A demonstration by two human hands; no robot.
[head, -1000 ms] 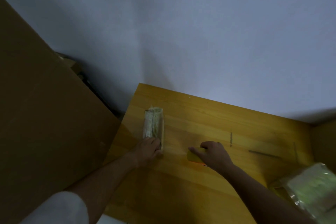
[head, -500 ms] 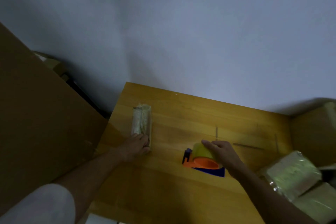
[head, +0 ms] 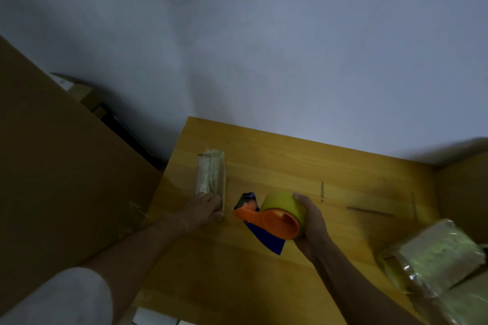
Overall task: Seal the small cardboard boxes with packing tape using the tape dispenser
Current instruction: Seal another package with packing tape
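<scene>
Since the previous frame, the right hand [head: 313, 221] has lifted the tape dispenser [head: 274, 215], fingers curled round its roll. Beside it, the left hand [head: 204, 208] presses the small box [head: 211, 175] flat-fingered. Risk: misaligned tape if the box slides.

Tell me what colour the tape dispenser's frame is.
Orange, with a yellowish tape roll on the tape dispenser; the head view shows it.
</scene>
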